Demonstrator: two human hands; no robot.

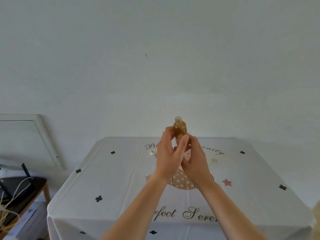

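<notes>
a single view is given, taken by a wide-angle camera worn on the head. it is pointed forward and tilted only a little downward, so the upper half of the frame is filled by the wall (155, 58), while the counter (121, 179) is seen from above and from its near side, far edge included. the bottle (180, 129) is caught near the lens, close to mid-frame, and the forearms are seen entering from the bottom edge

A plain white wall (155, 49) is seen behind the surface (112, 179), which is covered by a printed cloth (251, 170). A white frame (45, 135) is leaned against the wall at left (above a dark stool (26, 186) draped with cords (4, 211)).
</notes>
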